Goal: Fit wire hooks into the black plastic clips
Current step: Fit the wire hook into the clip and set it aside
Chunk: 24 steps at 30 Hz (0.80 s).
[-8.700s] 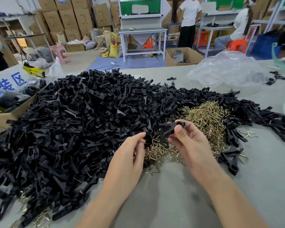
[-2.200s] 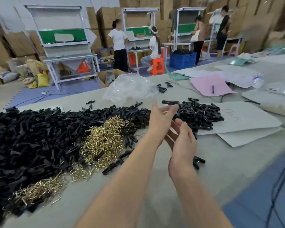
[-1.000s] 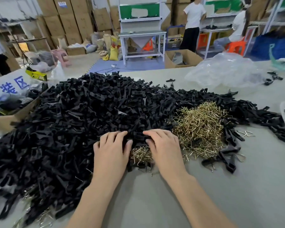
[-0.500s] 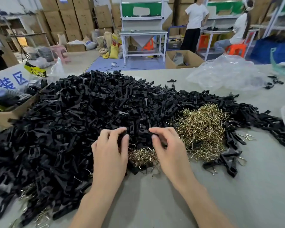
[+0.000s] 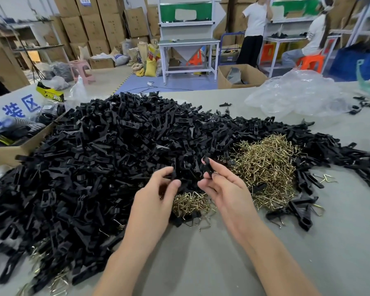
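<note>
A big heap of black plastic clips covers the left and middle of the grey table. A mound of brass wire hooks lies to its right, and a smaller clump of hooks sits between my hands. My right hand pinches one black clip between thumb and fingers, lifted just above the heap. My left hand has its fingers curled at the edge of the heap, fingertips among the clips; what it grips is hidden.
A cardboard box stands at the table's left edge. A crumpled clear plastic bag lies at the back right. A few assembled clips lie right of the hooks. People work at benches behind the table.
Both hands have lifted off the heap. My right hand has picked up a single black clip and raised it. My left hand has curled its fingers and drawn slightly up.
</note>
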Available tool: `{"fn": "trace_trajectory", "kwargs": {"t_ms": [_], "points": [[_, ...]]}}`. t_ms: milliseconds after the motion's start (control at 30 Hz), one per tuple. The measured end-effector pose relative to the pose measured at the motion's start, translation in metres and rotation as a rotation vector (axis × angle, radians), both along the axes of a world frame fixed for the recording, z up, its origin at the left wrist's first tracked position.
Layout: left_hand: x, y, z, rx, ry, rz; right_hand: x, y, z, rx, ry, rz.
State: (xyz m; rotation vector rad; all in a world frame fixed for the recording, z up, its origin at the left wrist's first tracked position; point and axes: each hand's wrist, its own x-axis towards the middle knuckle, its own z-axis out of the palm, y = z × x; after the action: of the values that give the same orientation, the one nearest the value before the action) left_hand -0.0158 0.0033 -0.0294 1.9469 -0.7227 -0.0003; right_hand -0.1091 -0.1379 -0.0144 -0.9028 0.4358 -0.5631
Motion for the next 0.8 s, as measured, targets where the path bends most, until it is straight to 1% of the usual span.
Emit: {"fn": "trace_trajectory", "kwargs": {"t_ms": [67, 133, 200, 267, 300, 367, 467, 533, 600, 667, 733, 800], "points": [[-0.005, -0.005, -0.003, 0.098, -0.065, -0.031, 0.001, -0.002, 0.001, 0.124, -0.062, -0.019], [-0.008, -0.008, -0.004, 0.132, -0.089, -0.029, 0.002, -0.005, 0.003, 0.167, -0.111, -0.025], [-0.01, -0.008, -0.002, 0.093, -0.055, -0.033, 0.0, -0.008, 0.004, 0.169, -0.165, -0.018], [-0.012, -0.014, 0.005, 0.001, 0.01, -0.044, -0.004, -0.014, 0.006, 0.163, -0.203, -0.046], [-0.012, -0.021, 0.01, -0.045, 0.031, -0.057, -0.006, -0.017, 0.007, 0.145, -0.204, -0.082], [-0.01, -0.043, 0.021, -0.094, 0.056, -0.081, -0.009, -0.022, 0.006, 0.043, -0.146, -0.193], [-0.001, -0.088, 0.042, -0.1, 0.094, -0.11, -0.01, -0.026, 0.001, -0.117, -0.019, -0.35], [0.006, -0.122, 0.055, -0.111, 0.135, -0.142, -0.009, -0.024, -0.001, -0.185, 0.02, -0.411], [0.011, -0.157, 0.066, -0.106, 0.238, -0.209, -0.009, -0.022, -0.003, -0.24, 0.033, -0.487], [0.012, -0.188, 0.073, -0.112, 0.401, -0.3, -0.011, -0.021, -0.002, -0.253, 0.022, -0.562], [0.01, -0.212, 0.076, -0.162, 0.558, -0.359, -0.012, -0.021, -0.001, -0.218, -0.001, -0.601], [0.004, -0.229, 0.082, -0.194, 0.674, -0.397, -0.013, -0.021, 0.0, -0.169, -0.03, -0.618]]}}
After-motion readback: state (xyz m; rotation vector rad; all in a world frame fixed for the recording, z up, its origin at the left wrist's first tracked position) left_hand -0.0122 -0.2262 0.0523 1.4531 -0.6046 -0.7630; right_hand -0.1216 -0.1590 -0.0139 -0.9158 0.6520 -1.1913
